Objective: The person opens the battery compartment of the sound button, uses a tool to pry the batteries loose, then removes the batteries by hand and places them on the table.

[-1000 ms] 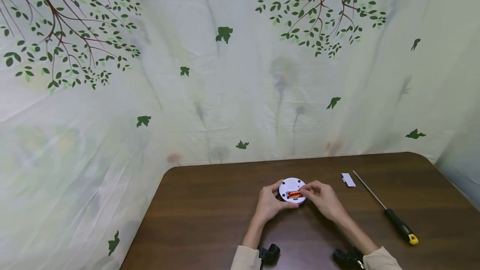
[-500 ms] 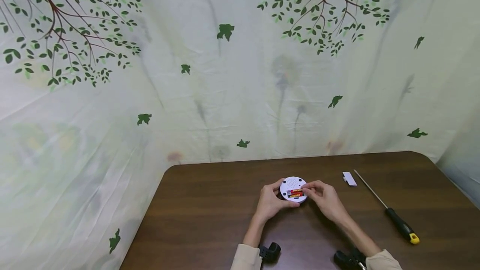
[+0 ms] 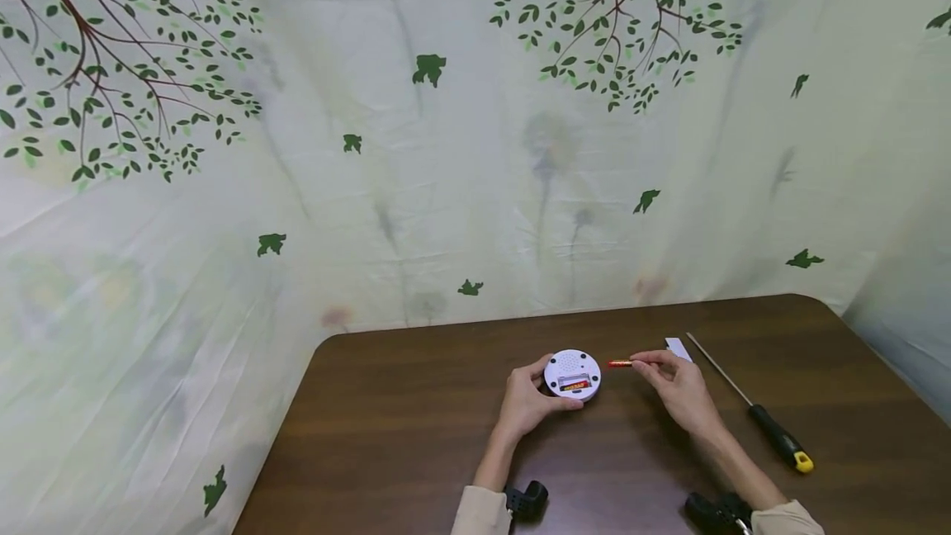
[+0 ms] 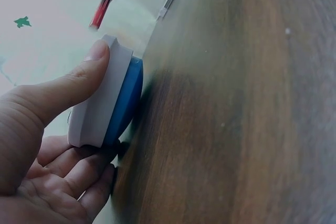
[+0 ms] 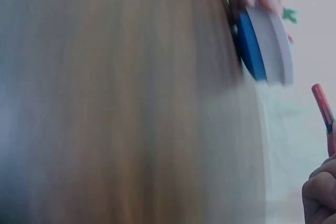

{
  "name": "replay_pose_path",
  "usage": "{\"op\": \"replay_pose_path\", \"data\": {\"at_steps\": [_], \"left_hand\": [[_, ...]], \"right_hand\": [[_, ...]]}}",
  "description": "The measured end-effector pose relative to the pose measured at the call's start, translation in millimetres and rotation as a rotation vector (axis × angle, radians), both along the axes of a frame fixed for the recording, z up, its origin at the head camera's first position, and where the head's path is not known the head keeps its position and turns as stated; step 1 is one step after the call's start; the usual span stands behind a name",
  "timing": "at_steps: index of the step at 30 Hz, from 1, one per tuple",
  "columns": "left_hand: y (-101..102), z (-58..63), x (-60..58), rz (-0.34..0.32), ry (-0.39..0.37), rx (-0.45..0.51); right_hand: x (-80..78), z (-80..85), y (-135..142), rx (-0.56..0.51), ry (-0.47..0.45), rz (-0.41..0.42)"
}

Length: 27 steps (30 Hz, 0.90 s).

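A round device [image 3: 566,364], white on its underside and blue on the other face in the wrist views, has its battery compartment exposed. One red battery [image 3: 575,386] lies in the lower slot; the upper slot is bare. My left hand [image 3: 524,400] grips the device by its left edge, thumb along the near rim and fingers beneath. To the right of it, my right hand [image 3: 680,390] pinches a second red battery [image 3: 620,363] by one end, apart from the device. The left wrist view also shows this held battery [image 4: 100,14] beyond the device's rim.
Partly behind my right hand lies a white battery cover [image 3: 677,347] on the brown table [image 3: 416,411]. A screwdriver [image 3: 773,429] with a black and yellow handle lies further right. A leaf-printed cloth [image 3: 461,188] hangs behind the table.
My right hand has drawn one battery out of the compartment and moved right with it. The left hand still holds the device in about the same place.
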<state>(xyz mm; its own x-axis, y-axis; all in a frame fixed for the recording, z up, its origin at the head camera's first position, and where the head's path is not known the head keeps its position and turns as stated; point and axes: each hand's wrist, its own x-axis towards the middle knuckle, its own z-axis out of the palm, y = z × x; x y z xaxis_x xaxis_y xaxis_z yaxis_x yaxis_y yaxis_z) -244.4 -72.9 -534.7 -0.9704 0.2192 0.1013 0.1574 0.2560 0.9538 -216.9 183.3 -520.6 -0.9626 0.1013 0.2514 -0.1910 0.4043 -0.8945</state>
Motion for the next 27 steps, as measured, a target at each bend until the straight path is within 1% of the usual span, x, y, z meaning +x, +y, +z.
{"op": "replay_pose_path", "data": {"at_steps": [5, 9, 13, 15, 18, 20, 22, 24, 27], "left_hand": [[-2.1, -2.4, -0.5, 0.006, -0.001, 0.024], [-3.7, -1.1, 0.2, 0.008, 0.005, 0.023], [-5.2, 0.1, 0.9, 0.008, 0.006, 0.025], [-5.6, -0.1, 1.2, 0.007, 0.003, 0.026], [-6.0, -0.3, 1.3, 0.007, -0.004, 0.029], [-5.7, -0.7, 1.2, 0.008, -0.01, 0.017], [-5.1, -1.4, 0.8, 0.006, -0.008, 0.01], [-4.2, -1.9, 0.7, 0.005, -0.006, 0.002], [-2.9, -1.9, 0.3, -0.005, 0.001, 0.009]], "right_hand": [[3.8, 6.4, 31.8, 0.017, -0.043, -0.065], [8.4, 12.0, 63.1, 0.041, -0.07, -0.15], [13.4, 13.3, 97.6, 0.067, -0.112, -0.241], [15.5, 12.0, 115.4, 0.093, -0.143, -0.289], [16.0, 9.2, 143.7, 0.105, -0.234, -0.365], [16.0, 5.6, 161.0, 0.09, -0.306, -0.417], [16.3, 2.0, 175.2, 0.047, -0.366, -0.456], [17.0, -1.3, 184.1, -0.008, -0.4, -0.488], [18.5, -2.6, 190.8, -0.094, -0.433, -0.51]]}}
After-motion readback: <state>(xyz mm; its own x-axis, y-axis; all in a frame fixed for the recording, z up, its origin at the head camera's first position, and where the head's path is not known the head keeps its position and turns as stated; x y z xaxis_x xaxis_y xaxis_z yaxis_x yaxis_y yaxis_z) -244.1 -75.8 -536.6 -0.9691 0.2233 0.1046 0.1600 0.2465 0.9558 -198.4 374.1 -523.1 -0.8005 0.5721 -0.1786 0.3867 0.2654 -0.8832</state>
